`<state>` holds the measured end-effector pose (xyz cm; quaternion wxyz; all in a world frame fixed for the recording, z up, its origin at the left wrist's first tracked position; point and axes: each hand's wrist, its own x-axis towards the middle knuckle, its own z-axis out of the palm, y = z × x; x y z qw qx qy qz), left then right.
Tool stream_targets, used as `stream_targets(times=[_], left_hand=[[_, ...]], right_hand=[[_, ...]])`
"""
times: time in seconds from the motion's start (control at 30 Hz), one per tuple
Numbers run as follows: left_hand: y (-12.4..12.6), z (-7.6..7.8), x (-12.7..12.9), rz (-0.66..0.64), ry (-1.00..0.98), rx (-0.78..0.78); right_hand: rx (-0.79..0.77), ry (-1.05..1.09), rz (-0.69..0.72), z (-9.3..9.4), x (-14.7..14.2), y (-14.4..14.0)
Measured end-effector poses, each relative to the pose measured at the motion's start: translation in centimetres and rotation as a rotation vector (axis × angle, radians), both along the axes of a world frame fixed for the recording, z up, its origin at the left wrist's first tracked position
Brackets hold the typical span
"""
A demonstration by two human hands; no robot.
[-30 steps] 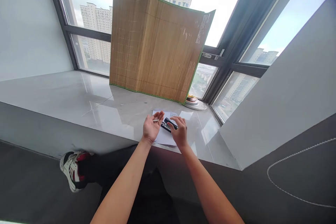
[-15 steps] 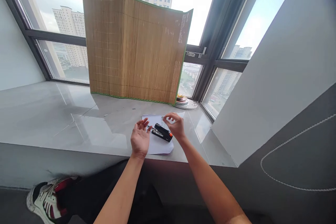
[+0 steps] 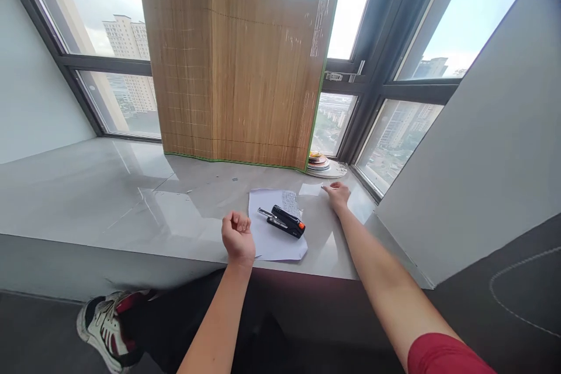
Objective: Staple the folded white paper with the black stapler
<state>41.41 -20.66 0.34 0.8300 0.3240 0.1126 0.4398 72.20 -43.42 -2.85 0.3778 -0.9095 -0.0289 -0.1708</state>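
A black stapler (image 3: pixel 287 222) with an orange end lies on white paper (image 3: pixel 276 248) on the sill; its metal magazine sticks out to the left. Left of the paper, my left hand (image 3: pixel 238 236) is curled closed, palm side up, and whatever its fingers may cover is hidden. My right hand (image 3: pixel 339 194) reaches to the right of the paper, low over the sill. Its thumb and fingers are pinched together at a tiny pale thing too small to name. A printed block of text (image 3: pixel 290 202) shows near the paper's upper right.
A bamboo mat (image 3: pixel 245 76) with green edging stands against the window. Stacked plates (image 3: pixel 322 165) sit by its lower right corner. Small scraps (image 3: pixel 235 179) lie on the glossy sill (image 3: pixel 210 198). A slanted white wall (image 3: pixel 442 175) bounds the right side.
My right hand has moved right, away from above the stapler and paper. My left hand has gone from open fingers to a closed fist. The view has shifted slightly.
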Motion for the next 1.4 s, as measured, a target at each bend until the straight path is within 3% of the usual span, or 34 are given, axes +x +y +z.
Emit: stream_targets(times=[0.1, 0.2, 0.37, 0.43, 0.53, 0.67, 0.8, 0.97, 1.1, 1.27, 1.4], left_hand=[[1.5, 0.4, 0.1, 0.196, 0.136, 0.104], [5.1, 0.8, 1.7, 0.183, 0.295, 0.342], [14.0, 0.1, 7.4, 0.27, 0.976, 0.806], [16.8, -0.5, 9.8, 0.241, 1.014, 0.842], [18.6, -1.2, 13.2, 0.216, 0.92, 0.889], [18.4, -2.4, 16.2, 0.202, 0.828, 0.924], [18.0, -3.5, 16.6, 0.154, 0.919, 0.977], [16.6, -3.4, 14.1, 0.129, 0.994, 1.07], [13.3, -3.1, 11.2, 0.167, 1.009, 1.147], [9.7, -3.7, 7.7, 0.098, 0.663, 0.949], [9.3, -4.5, 6.2, 0.027, 0.523, 0.839]], right_hand=[[-0.069, 0.026, 0.042, -0.7, -1.6, -1.0], [-0.162, 0.022, 0.162, -1.6, -3.6, -1.4], [-0.322, 0.006, 0.221, -2.4, -4.6, -1.0], [-0.396, 0.001, 0.22, -2.5, -4.3, -0.9], [-0.435, 0.001, 0.217, -2.5, -3.7, -1.0], [-0.442, 0.02, 0.213, -2.6, -3.5, -1.2], [-0.442, 0.024, 0.199, -2.6, -3.5, -1.2], [-0.405, 0.037, 0.208, -2.4, -3.9, -0.9], [-0.29, 0.013, 0.254, -1.8, -4.5, -0.6], [-0.198, 0.01, 0.418, -0.8, -6.5, -0.8], [0.141, -0.068, 0.671, -0.2, -10.6, 0.9]])
